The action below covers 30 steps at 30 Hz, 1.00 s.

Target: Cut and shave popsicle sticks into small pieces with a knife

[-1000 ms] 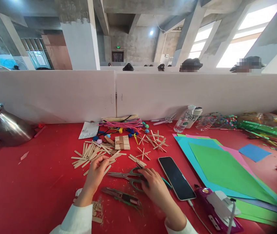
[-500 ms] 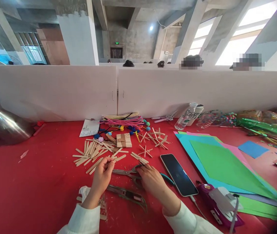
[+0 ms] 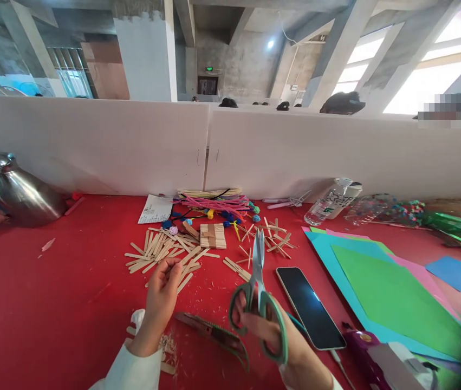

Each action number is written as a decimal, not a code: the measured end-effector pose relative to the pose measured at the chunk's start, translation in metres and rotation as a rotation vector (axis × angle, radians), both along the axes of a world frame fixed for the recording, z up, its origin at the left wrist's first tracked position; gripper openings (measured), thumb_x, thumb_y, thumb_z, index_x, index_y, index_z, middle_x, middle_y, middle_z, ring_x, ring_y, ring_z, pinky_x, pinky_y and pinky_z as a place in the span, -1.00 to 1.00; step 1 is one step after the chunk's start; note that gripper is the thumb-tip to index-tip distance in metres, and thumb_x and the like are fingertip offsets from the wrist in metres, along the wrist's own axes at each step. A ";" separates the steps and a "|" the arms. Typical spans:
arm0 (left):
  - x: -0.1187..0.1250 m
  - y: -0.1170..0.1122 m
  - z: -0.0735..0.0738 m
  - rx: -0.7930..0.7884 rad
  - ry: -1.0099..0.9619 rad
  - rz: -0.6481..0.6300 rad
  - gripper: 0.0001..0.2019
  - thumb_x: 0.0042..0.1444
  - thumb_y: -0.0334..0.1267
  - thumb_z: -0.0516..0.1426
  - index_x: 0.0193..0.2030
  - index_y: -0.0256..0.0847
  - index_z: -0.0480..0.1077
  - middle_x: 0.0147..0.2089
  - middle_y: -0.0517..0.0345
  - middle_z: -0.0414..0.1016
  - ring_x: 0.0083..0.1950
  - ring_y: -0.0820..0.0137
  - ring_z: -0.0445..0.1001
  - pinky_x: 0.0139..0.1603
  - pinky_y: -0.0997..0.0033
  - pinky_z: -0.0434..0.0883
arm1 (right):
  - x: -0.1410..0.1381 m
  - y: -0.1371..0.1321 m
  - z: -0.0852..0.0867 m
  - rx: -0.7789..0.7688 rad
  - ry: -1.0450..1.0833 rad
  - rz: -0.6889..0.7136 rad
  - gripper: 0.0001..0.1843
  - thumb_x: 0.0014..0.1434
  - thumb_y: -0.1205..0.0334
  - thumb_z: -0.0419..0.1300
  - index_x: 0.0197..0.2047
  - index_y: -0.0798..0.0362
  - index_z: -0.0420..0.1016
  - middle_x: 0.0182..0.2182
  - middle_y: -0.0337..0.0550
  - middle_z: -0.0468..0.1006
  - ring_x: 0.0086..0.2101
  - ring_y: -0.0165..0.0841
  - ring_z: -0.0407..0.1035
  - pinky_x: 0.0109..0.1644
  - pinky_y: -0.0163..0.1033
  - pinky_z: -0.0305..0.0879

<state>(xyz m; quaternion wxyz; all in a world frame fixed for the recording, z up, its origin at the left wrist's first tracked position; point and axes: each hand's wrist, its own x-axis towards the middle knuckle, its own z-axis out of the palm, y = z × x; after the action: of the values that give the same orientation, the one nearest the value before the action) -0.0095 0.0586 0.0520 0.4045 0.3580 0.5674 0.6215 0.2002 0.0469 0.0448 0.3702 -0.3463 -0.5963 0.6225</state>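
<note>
Grey-green handles and bright metal blades make up the scissors (image 3: 258, 271), held up above the red table (image 3: 71, 281) with their points directed away from the person. At the tips the blades lie nearly together; lower down, the two rounded loops stand apart. The right hand (image 3: 270, 329) grips them, its digits passed through the loops.

The left hand (image 3: 163, 287) is narrowed to a pinch, thumb against fingers, apparently on a wooden stick (image 3: 192, 254). This is plain, flat and light tan; its free end slants up to the right, while the other end is hidden by the fingers. Just beyond, similar loose sticks (image 3: 155, 252) lie in an untidy fan, and beside them sits a bundle of sticks (image 3: 219, 236) with a brown band around its middle. Star-like crossed sticks (image 3: 279, 238) lie beyond the scissors.

Between the forearms rests a dark utility knife (image 3: 214, 330), near pale shavings (image 3: 168, 344). A black-screened phone (image 3: 310, 309) lies right of the scissors, near coloured paper sheets (image 3: 372, 281).
</note>
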 end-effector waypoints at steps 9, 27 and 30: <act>0.002 -0.012 0.012 -0.005 -0.054 -0.038 -0.67 -0.05 0.02 0.17 -0.37 -0.23 0.29 -0.65 0.44 -0.05 -0.64 0.62 -0.09 -0.67 0.65 -0.07 | -0.005 -0.018 0.001 -0.094 -0.389 0.113 -0.54 -0.17 -0.06 0.35 -0.52 0.07 0.20 -0.59 -0.38 0.11 -0.51 -0.49 -0.05 -0.52 -0.37 -0.09; 0.006 -0.021 0.006 0.039 0.145 -0.140 -0.73 0.07 -0.02 0.08 -0.40 -0.20 0.29 -0.62 0.37 0.00 -0.61 0.57 -0.04 -0.65 0.59 -0.01 | -0.012 -0.018 -0.006 -0.140 -0.425 0.091 -0.53 -0.17 -0.13 0.31 -0.55 0.06 0.22 -0.61 -0.38 0.05 -0.52 -0.48 -0.09 -0.52 -0.35 -0.12; 0.007 -0.021 0.008 0.049 0.158 -0.140 -0.74 0.09 -0.04 0.07 -0.41 -0.20 0.27 -0.61 0.36 0.01 -0.60 0.56 -0.03 -0.64 0.59 0.00 | -0.012 -0.018 -0.009 -0.145 -0.438 0.086 -0.55 -0.15 -0.12 0.30 -0.56 0.06 0.22 -0.61 -0.38 0.05 -0.52 -0.48 -0.08 -0.52 -0.35 -0.11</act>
<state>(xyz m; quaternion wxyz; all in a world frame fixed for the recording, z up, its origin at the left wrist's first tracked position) -0.0028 0.0371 0.0596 0.3921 0.4545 0.5556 0.5753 0.1886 0.0290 0.0354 0.1793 -0.4729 -0.6305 0.5888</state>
